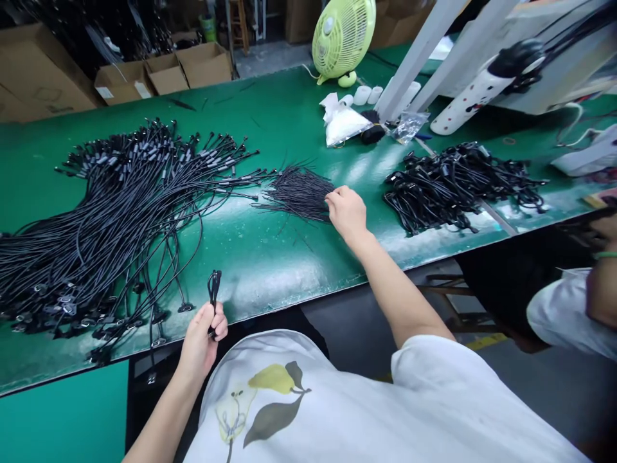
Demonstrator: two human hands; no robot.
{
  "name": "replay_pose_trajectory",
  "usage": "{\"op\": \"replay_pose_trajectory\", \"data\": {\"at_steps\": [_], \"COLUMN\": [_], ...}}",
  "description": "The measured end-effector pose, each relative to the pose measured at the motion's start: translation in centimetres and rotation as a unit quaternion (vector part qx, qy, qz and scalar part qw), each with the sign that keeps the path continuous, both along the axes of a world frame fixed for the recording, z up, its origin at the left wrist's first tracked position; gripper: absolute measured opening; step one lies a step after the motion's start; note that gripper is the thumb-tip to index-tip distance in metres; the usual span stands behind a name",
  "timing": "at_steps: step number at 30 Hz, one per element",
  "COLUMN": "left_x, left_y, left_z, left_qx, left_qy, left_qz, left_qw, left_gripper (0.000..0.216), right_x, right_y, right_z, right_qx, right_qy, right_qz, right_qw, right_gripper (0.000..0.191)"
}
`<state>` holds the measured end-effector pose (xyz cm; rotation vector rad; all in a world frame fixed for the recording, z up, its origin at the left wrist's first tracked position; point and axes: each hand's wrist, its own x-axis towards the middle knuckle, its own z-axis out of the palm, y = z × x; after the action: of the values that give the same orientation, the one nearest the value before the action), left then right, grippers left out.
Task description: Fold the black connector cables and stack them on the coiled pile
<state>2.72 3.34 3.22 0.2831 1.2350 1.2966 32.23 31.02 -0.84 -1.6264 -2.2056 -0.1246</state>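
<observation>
Head view is looking down over a green table (270, 257). At the far left a big spread of loose cables (110, 218) is lying fanned out, black, with their plug ends pointing toward the back and the near edge. Behind them, off the table, cardboard boxes (166, 71) are standing open.

Near the table's front edge the left hand (200, 344) is closing around a folded cable (213, 292), gripping its lower part so that the looped end is sticking up above the fingers, just over the table edge and clear of the spread.

Toward the middle, a heap of thin black ties (299, 191) is lying on the table. The right hand (346, 212) is reaching out to its right edge, fingers bent down onto the strands; whether they are pinching one cannot be told.

Further back a pale green fan (343, 35) is standing, with a white bag (343, 122) in front of it. To the right a pile of coiled cables (457, 183) is resting well apart from the ties, and a white power strip (475, 96) is leaning behind it. At the right border a co-worker's sleeve (569, 308) is showing.
</observation>
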Motion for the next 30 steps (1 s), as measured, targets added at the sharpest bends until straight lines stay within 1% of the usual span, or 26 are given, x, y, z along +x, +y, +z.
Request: {"op": "replay_pose_trajectory", "data": {"at_steps": [3,6,11,14,17,21,24,26,28,30], "left_x": [0.6,1.4,2.3,2.5,2.7,2.5,2.0,1.8,1.8,2.0], "left_y": [0.2,0.8,1.7,1.7,1.6,1.2,0.6,0.3,0.1,0.0], "left_z": [0.3,1.1,1.7,1.8,2.1,2.5,2.3,2.0,1.8,1.8], "left_qx": [0.010,0.027,0.042,0.053,0.068,0.076,0.071,0.066,0.067,0.075], "left_qy": [0.016,0.016,-0.007,-0.039,-0.061,-0.068,-0.061,-0.060,-0.067,-0.079], "left_qz": [-0.015,-0.031,-0.037,-0.040,-0.046,-0.059,-0.046,-0.038,-0.038,-0.036], "left_qw": [1.000,0.999,0.998,0.997,0.995,0.993,0.995,0.995,0.995,0.993], "left_gripper": [0.036,0.037,0.036,0.038,0.040,0.041,0.039,0.037,0.038,0.041], "right_x": [-0.5,-1.0,-2.1,-3.4,-4.9,-5.9,-5.9,-6.2,-7.1,-8.8], "right_y": [-1.2,-2.0,-3.9,-5.5,-6.5,-6.0,-5.3,-5.5,-6.9,-9.7], "right_z": [1.2,1.8,2.5,2.7,2.7,2.4,2.6,3.0,3.3,3.5], "right_qx": [0.026,0.021,0.013,0.009,-0.008,-0.013,0.003,0.014,0.010,-0.041], "right_qy": [0.023,0.034,0.026,0.033,0.036,0.025,0.032,0.060,0.116,0.191], "right_qz": [-0.013,-0.014,-0.018,0.004,0.001,-0.002,0.002,-0.002,0.012,0.076], "right_qw": [0.999,0.999,0.999,0.999,0.999,1.000,0.999,0.998,0.993,0.978], "right_gripper": [0.032,0.033,0.035,0.034,0.034,0.031,0.031,0.030,0.027,0.024]}}
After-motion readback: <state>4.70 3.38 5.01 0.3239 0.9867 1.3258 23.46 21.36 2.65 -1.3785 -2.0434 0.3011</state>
